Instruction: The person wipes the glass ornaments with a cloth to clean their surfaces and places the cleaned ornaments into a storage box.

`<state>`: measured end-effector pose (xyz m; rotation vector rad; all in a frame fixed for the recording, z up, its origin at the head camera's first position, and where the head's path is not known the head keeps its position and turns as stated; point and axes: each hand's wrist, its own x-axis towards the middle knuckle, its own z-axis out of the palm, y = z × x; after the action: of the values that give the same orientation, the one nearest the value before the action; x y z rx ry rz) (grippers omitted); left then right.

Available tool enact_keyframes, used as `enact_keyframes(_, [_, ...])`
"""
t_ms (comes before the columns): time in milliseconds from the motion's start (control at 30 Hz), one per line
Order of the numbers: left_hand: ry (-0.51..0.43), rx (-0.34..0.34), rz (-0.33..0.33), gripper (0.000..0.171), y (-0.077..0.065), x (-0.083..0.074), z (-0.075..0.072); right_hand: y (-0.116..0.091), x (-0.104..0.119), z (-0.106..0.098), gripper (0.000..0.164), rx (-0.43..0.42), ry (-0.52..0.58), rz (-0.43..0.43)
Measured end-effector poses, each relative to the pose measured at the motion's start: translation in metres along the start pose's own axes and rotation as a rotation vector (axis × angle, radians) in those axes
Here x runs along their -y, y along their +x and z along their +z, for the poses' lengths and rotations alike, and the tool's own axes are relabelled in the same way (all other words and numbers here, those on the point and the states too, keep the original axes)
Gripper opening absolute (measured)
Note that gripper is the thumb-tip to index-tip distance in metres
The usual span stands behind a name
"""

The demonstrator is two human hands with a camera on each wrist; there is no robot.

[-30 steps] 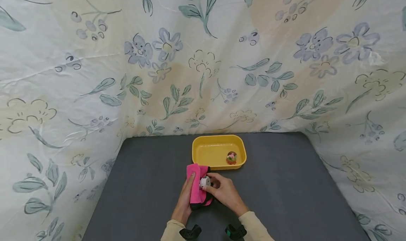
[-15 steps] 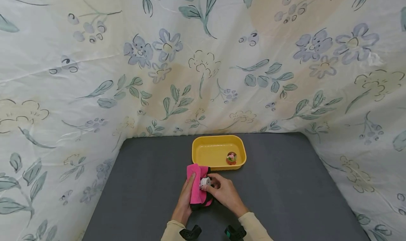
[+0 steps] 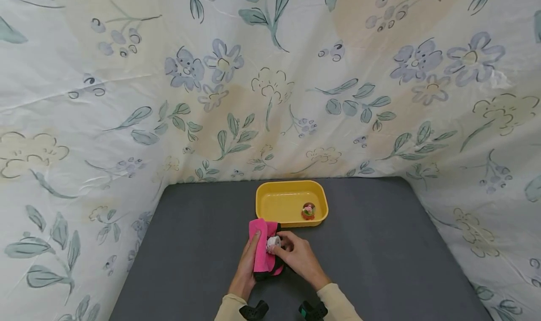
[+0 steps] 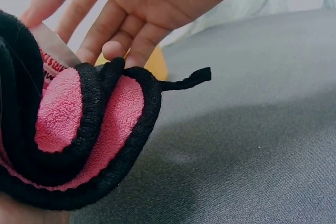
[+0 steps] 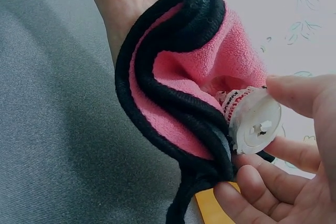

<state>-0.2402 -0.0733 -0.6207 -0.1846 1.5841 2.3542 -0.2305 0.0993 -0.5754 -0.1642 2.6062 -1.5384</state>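
Observation:
A pink towel [image 3: 263,246] with black edging is folded in the left hand [image 3: 247,264], whose thumb lies over its left part. The right hand [image 3: 299,255] pinches the white round base of a small snow globe [image 3: 273,242]. In the right wrist view the snow globe's base [image 5: 257,124] faces outward, with red and black lettering round its side; the rest is tucked into the towel's folds and hidden. The left wrist view shows the towel's [image 4: 121,114] curled edges and black hanging loop, with the right hand [image 4: 142,3] above.
Just beyond the hands stands a yellow tray [image 3: 270,208]. Inside it, towards the right, sits another small snow globe [image 3: 308,211] with a red base. Grey cloth [image 3: 380,255] covers the table, and a floral curtain [image 3: 270,100] hangs behind and along both sides.
The right fingers shift slightly on the snow globe's base, which turns a little against the towel. The left hand and the towel stay almost in place.

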Motion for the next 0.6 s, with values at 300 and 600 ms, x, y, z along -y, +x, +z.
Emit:
enact_keyframes(300, [0.021,-0.026,-0.012,0.072,0.0014,-0.0004,0.0043,0.0036,-0.0015,-0.0046,0.048,0.004,0.004,0.025])
enact_keyframes(600, [0.014,-0.021,-0.009,0.066,0.0009,-0.0044,0.006,0.0065,0.0,-0.0063,0.047,-0.006,-0.005,0.011])
